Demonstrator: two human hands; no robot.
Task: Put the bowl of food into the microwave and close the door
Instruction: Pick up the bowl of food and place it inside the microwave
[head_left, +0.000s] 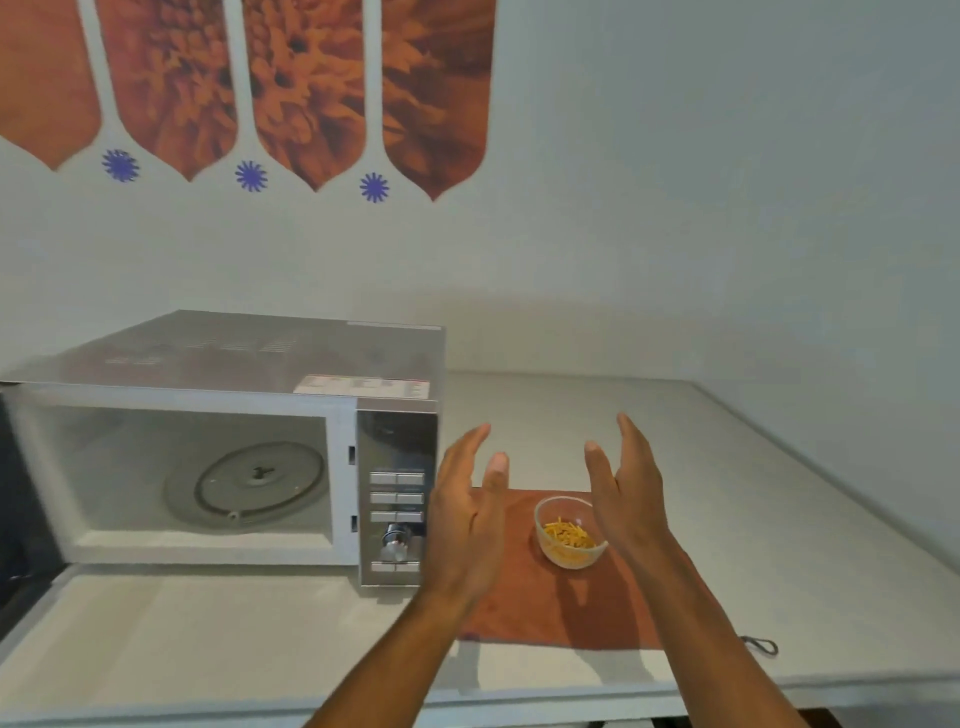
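The microwave (218, 467), left of centre, is seen open and empty. The bowl (570, 531) sits on the mat (550, 603), lower centre, untouched. The left hand (462, 514) and right hand (628, 499) are spread wide, holding nothing. Lifting, placing and closing remain.

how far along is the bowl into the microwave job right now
Done: the microwave stands open, its turntable bare. In hand: nothing yet; the left hand and right hand are open on either side of the bowl of food, which sits on the orange mat. Left: grasp it, set it inside, close the door.
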